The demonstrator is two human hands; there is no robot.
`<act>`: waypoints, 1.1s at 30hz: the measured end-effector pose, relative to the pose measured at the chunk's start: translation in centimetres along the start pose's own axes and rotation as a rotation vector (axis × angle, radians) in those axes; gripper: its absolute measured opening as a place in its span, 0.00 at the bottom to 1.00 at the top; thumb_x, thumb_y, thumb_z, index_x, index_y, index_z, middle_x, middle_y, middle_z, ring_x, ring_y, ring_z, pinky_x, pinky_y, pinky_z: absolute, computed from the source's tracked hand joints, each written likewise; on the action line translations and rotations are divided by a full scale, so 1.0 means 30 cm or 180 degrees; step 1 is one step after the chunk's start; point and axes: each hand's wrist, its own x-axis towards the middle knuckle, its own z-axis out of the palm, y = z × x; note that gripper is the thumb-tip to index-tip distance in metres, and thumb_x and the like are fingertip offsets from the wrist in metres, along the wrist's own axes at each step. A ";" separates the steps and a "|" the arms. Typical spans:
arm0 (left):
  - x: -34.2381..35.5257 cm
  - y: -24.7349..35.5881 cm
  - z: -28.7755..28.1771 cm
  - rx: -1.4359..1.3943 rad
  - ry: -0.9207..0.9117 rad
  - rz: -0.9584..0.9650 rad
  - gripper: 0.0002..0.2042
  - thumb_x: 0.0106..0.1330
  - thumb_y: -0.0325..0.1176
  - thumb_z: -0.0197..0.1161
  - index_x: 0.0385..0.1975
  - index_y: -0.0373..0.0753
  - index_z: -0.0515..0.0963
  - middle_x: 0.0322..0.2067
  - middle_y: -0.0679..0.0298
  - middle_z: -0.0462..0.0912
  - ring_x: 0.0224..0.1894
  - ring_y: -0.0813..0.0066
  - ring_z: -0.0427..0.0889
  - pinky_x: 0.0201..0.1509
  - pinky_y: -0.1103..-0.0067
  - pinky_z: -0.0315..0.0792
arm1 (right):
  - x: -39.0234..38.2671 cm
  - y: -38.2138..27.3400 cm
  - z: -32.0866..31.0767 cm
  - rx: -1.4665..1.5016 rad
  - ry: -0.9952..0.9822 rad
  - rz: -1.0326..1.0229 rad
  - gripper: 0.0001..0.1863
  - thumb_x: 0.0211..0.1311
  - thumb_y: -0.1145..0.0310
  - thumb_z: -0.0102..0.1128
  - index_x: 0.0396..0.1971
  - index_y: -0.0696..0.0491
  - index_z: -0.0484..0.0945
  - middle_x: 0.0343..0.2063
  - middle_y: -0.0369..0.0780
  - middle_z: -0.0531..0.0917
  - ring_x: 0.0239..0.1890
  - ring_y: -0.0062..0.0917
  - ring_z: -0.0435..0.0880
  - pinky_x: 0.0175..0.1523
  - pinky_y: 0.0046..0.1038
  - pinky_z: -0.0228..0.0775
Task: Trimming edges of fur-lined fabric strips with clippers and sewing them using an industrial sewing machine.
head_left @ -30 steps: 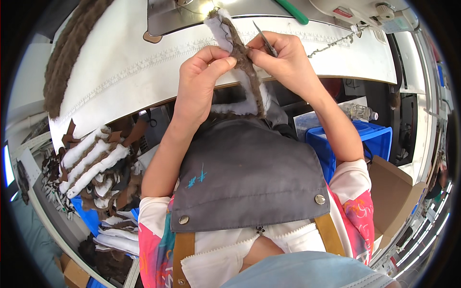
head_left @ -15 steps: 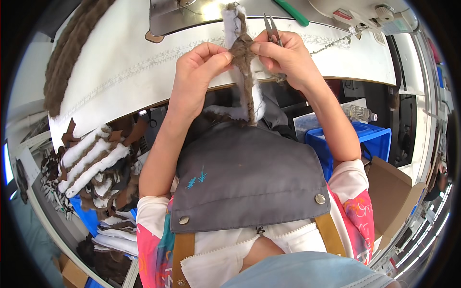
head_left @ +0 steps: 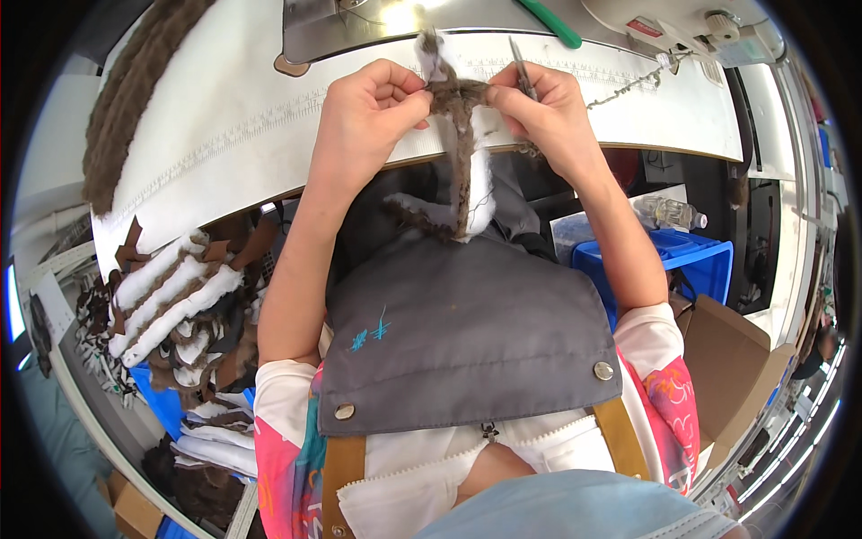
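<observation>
A brown-and-white fur strip [head_left: 461, 153] hangs between my hands over the table's front edge, its lower end resting by my apron. My left hand [head_left: 373, 121] pinches the brown fur on one side. On the other side, my right hand [head_left: 543, 112] grips the fur between thumb and finger. Small metal scissors [head_left: 521, 67] are also tucked in my right hand, with the blades pointing up and away from me. The fur between both hands is pulled out sideways. Loose dark threads trail along the strip's white lower part.
A white worktable [head_left: 233, 135] with ruler markings carries a long brown fur piece [head_left: 135, 99] at left. A sewing machine [head_left: 691, 27] and a green-handled tool [head_left: 552, 22] are at the back. Fur scraps [head_left: 180, 296] pile at lower left; a blue bin [head_left: 691, 251] and cardboard box [head_left: 732, 368] stand right.
My hands have moved slightly apart, stretching the brown fur sideways. The scissors' blades have turned and look closer together. The strip's lower end has shifted a little.
</observation>
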 end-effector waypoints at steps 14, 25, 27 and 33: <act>-0.015 0.030 0.052 0.0282 0.0164 0.0254 0.07 0.52 0.28 0.61 0.25 0.32 0.72 0.19 0.67 0.77 0.23 0.85 0.74 0.29 0.86 0.69 | 0.030 -0.035 0.031 -0.1100 0.0111 -0.1113 0.05 0.48 0.74 0.57 0.23 0.61 0.75 0.10 0.42 0.71 0.14 0.18 0.67 0.22 0.24 0.61; -0.009 0.026 0.025 -0.0036 0.0109 -0.0041 0.05 0.55 0.27 0.60 0.27 0.32 0.75 0.19 0.66 0.79 0.23 0.84 0.77 0.28 0.87 0.69 | 0.026 -0.017 -0.018 -0.0284 -0.0284 -0.0275 0.08 0.52 0.73 0.60 0.32 0.60 0.80 0.23 0.31 0.80 0.25 0.08 0.71 0.28 0.13 0.58; -0.010 0.024 0.023 -0.0074 0.0093 -0.0013 0.05 0.55 0.27 0.59 0.27 0.31 0.75 0.20 0.65 0.79 0.23 0.84 0.77 0.28 0.87 0.70 | 0.025 -0.020 -0.018 -0.0239 -0.0300 -0.0270 0.08 0.53 0.72 0.60 0.33 0.60 0.80 0.23 0.31 0.80 0.25 0.08 0.70 0.28 0.12 0.57; -0.015 0.017 0.009 -0.0450 -0.0035 0.0049 0.05 0.58 0.25 0.57 0.30 0.29 0.75 0.24 0.64 0.79 0.25 0.82 0.77 0.32 0.85 0.72 | 0.022 -0.022 -0.014 -0.0315 -0.0325 -0.0264 0.09 0.53 0.71 0.59 0.33 0.60 0.79 0.23 0.31 0.79 0.25 0.07 0.70 0.27 0.12 0.56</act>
